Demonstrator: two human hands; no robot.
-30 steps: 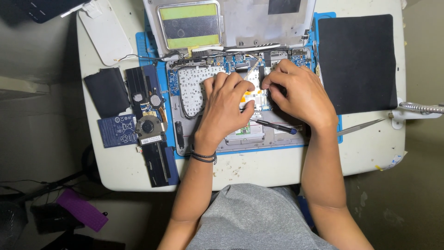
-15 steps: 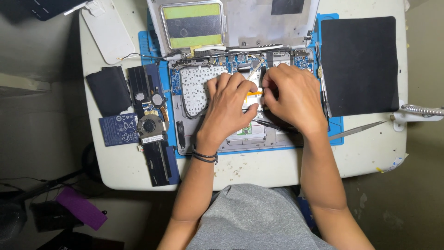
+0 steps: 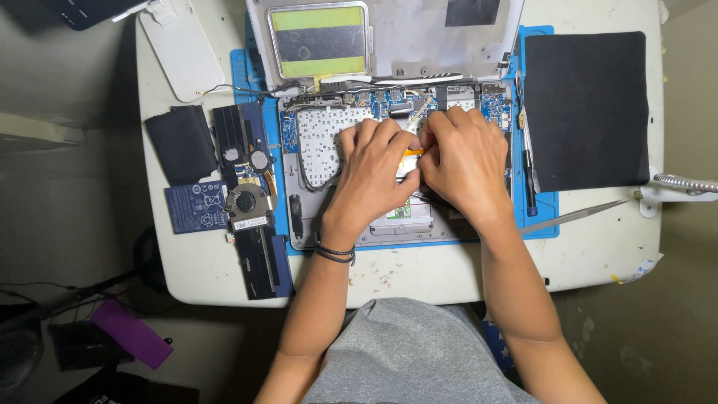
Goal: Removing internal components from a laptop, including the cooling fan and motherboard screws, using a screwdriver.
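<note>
Head view: both hands (image 3: 419,168) pinch an orange ribbon cable (image 3: 413,154) running left-right.

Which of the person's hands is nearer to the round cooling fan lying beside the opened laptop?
Left. The left hand rests on the opened laptop, just right of the fan; the right hand lies beyond it, farther away.

Electronics repair bench; dismantled laptop (image 3: 389,135)
</note>
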